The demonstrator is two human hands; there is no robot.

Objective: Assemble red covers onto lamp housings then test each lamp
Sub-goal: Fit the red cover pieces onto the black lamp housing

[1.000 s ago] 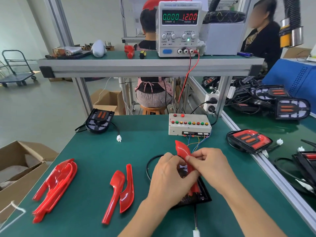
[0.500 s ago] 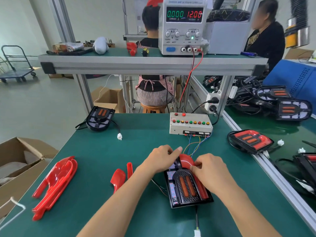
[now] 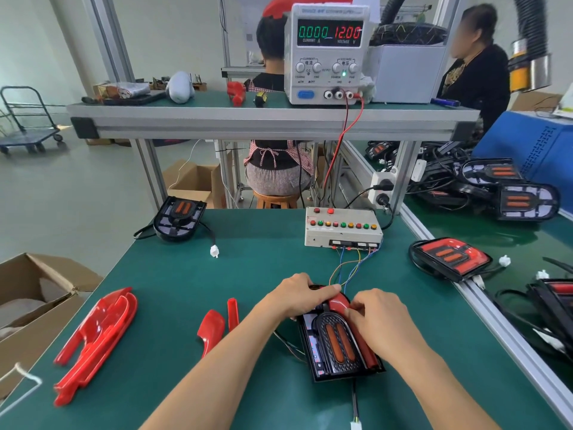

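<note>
I see the lamp housing (image 3: 336, 346) lying flat on the green bench mat (image 3: 254, 274), near the front edge and a little right of centre — black, arch-shaped, with two orange oval strips in its raised middle. A red cover (image 3: 342, 305) curves over its top and down its right side. My left hand (image 3: 294, 297) rests over the housing's upper left corner with the forefinger stretched straight across the top of the cover; my right hand (image 3: 376, 321) sits on the right side, fingers curled and pinching the cover's edge. The two hands are close together, almost touching.

Coloured wires (image 3: 350, 268) run from just behind the housing up to a beige test box (image 3: 342, 232) with a row of red, green and yellow buttons. Left of my forearm lie two loose red covers (image 3: 217, 327), partly hidden by the arm, and further left a stack of red covers (image 3: 96, 339) beside an open cardboard box (image 3: 34, 293). A bare housing (image 3: 179, 217) sits at the far left corner; a finished lamp (image 3: 449, 257) lies on the right. On the shelf above, a power supply (image 3: 327, 54) reads 0.000 and 12.00. Beyond the aluminium frame two people sit at other benches — one with their back to me
</note>
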